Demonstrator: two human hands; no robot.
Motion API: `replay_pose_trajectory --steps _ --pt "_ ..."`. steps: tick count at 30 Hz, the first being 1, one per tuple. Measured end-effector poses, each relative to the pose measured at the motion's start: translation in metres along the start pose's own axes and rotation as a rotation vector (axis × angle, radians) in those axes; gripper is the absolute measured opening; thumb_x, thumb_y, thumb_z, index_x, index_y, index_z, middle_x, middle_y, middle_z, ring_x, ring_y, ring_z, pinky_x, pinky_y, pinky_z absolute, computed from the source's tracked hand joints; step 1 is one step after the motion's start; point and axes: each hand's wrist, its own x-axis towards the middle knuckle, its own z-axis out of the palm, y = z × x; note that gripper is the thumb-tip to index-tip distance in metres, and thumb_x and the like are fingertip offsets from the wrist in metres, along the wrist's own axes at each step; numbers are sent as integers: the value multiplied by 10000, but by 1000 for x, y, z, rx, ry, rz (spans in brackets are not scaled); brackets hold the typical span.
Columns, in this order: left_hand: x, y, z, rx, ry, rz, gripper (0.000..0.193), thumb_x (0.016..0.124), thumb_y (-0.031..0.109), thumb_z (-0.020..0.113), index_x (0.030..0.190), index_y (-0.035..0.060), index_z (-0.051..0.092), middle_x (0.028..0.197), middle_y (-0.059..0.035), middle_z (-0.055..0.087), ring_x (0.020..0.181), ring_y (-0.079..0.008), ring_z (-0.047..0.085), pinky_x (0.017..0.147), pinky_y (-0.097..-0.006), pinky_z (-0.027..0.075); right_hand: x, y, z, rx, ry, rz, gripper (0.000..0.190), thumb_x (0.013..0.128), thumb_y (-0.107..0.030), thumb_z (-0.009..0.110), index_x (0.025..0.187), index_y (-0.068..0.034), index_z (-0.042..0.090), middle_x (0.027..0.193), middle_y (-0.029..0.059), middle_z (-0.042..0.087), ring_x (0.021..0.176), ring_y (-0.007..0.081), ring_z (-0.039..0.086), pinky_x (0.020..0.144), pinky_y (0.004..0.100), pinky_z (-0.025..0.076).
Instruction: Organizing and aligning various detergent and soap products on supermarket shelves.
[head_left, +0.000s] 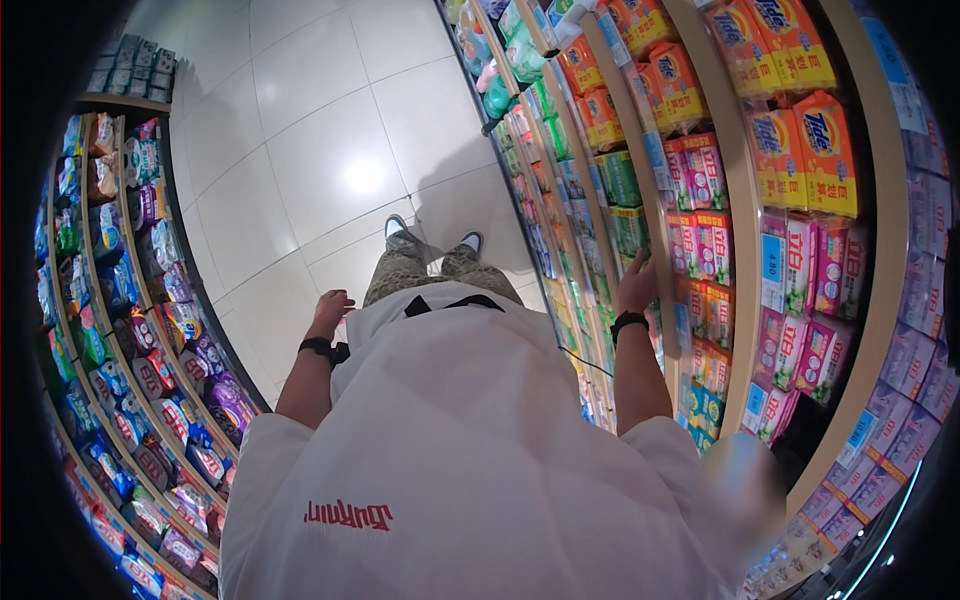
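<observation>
My left hand hangs beside the white T-shirt, its fingers loosely bent and nothing visible in them. A black band circles that wrist. On the other side, my right hand is at the right-hand shelves, near a wooden shelf edge and green wrapped packs. Its fingertips point towards these packs; I cannot tell whether they touch. Another black band is on the right wrist. Close by stand pink boxed packs and orange-and-yellow packs.
Orange Tide packs fill the upper right shelves, with purple packs at the far right. Shelves of bagged detergents line the left. Between them runs a pale tiled floor, where my shoes stand. A thin dark cable hangs by the right shelves.
</observation>
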Motion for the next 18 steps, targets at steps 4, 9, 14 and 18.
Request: replay_pose_trajectory --steps 4,9,14,18 --pt "4 0 -3 23 1 -12 377 870 174 432 1185 -8 530 991 -156 655 849 -227 642 716 -328 521 6 16 14 -93 -19 74 477 931 -406 484 1123 27 546 1042 237 612 954 392 590 799 446 469" --pt "-1 6 -5 16 19 -8 371 873 174 434 1179 -8 537 979 -158 658 779 -211 643 662 -293 513 18 -1 -6 54 -178 118 641 892 -524 494 1179 49 518 1131 262 577 1047 404 555 862 434 448" --pt "9 -5 -10 32 14 3 375 879 177 433 1183 -17 537 965 -156 657 785 -217 646 667 -300 517 17 -3 -4 20 -135 108 635 895 -515 499 1176 54 521 1148 262 570 1061 403 549 878 434 439" --pt "16 -8 -8 26 4 22 371 879 175 440 1172 -29 541 955 -158 652 812 -226 644 694 -309 526 15 9 11 31 -59 62 573 905 -480 508 1185 19 528 1119 224 597 1021 378 573 859 427 451"
